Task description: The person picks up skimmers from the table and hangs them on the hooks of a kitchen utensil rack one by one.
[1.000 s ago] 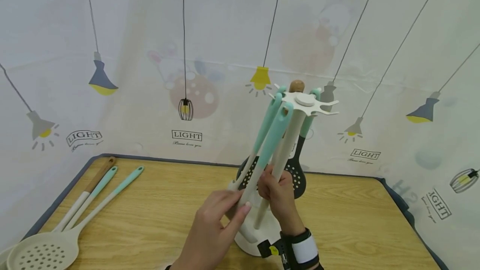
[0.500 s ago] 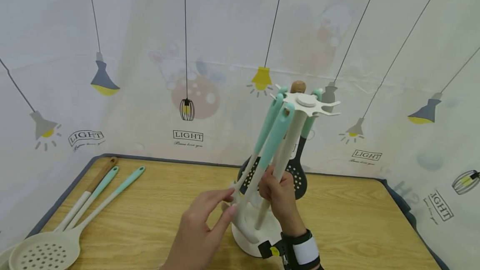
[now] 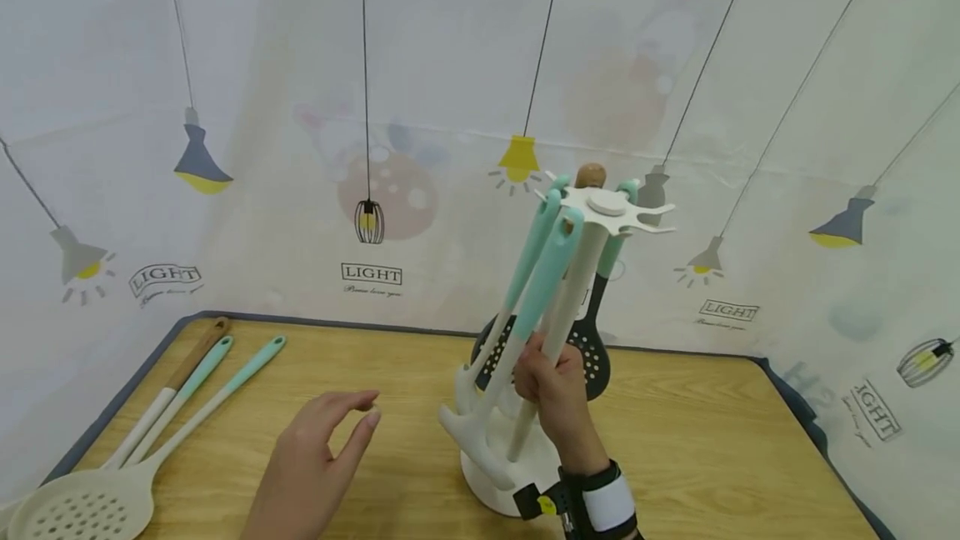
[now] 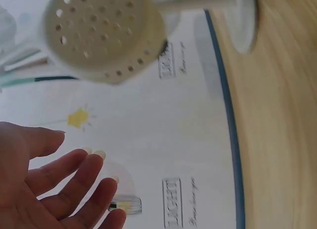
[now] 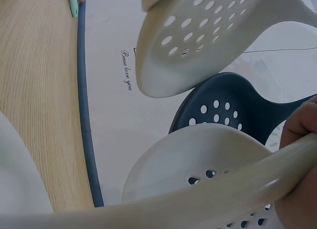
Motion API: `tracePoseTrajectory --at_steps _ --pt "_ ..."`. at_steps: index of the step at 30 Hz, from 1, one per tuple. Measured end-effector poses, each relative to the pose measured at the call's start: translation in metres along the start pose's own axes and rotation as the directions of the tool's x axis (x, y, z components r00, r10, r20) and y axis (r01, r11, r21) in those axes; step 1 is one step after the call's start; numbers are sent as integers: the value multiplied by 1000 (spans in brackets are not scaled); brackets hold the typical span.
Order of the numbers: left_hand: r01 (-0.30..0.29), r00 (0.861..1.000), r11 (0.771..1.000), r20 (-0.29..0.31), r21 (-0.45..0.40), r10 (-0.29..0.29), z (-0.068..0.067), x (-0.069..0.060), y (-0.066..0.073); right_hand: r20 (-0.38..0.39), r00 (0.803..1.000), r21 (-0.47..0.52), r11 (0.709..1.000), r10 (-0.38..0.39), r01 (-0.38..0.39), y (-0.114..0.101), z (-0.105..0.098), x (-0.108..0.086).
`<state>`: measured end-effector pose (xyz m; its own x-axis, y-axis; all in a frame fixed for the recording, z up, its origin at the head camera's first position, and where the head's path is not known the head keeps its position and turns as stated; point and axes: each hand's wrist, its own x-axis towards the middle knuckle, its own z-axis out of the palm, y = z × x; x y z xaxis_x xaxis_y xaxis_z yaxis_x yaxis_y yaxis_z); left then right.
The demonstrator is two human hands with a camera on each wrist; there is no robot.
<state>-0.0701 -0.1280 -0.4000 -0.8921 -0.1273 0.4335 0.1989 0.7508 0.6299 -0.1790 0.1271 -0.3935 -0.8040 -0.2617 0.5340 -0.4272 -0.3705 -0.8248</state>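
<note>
While I am watching from a distance, my left hand [image 3: 311,461] is hovering around seven o'clock in the head view, its thumb and forefinger bending toward each other with a gap between the tips; its relaxed fingers are holding nothing. My right hand [image 3: 557,390] is coming in from five o'clock, wearing a black-and-white wrist strap [image 3: 600,502], and its fingers are wrapping round the pole [image 3: 579,286] of a white utensil stand [image 3: 607,203], which is leaning toward one o'clock.

From my left fingertips, the nearest mint-handled cream utensil [image 3: 534,307] is hanging on the stand at two o'clock, not touching them. In the left-wrist view, a perforated cream skimmer head [image 4: 99,36] is showing at twelve o'clock from those fingers. A black skimmer [image 3: 592,357] is hanging at two o'clock from my right hand.

At nine o'clock from my left hand, a cream skimmer [image 3: 82,507] is lying on the wooden table [image 3: 697,440], with a brown-handled utensil [image 3: 176,373] resting beside it at ten o'clock.
</note>
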Motion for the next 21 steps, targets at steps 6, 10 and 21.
tracePoseTrajectory --at_steps 6,10,21 --pt "16 1000 984 -3 175 -16 -15 -1 -39 -2 1000 -8 1000 -2 2 1 -1 0" --pt "-21 1000 956 -16 292 26 -24 -1 -65 -5 1000 -13 1000 -8 8 0 -2 0" --pt "60 986 887 112 458 -125 -47 -6 -112 7 1000 -9 1000 19 -19 0 -2 0"
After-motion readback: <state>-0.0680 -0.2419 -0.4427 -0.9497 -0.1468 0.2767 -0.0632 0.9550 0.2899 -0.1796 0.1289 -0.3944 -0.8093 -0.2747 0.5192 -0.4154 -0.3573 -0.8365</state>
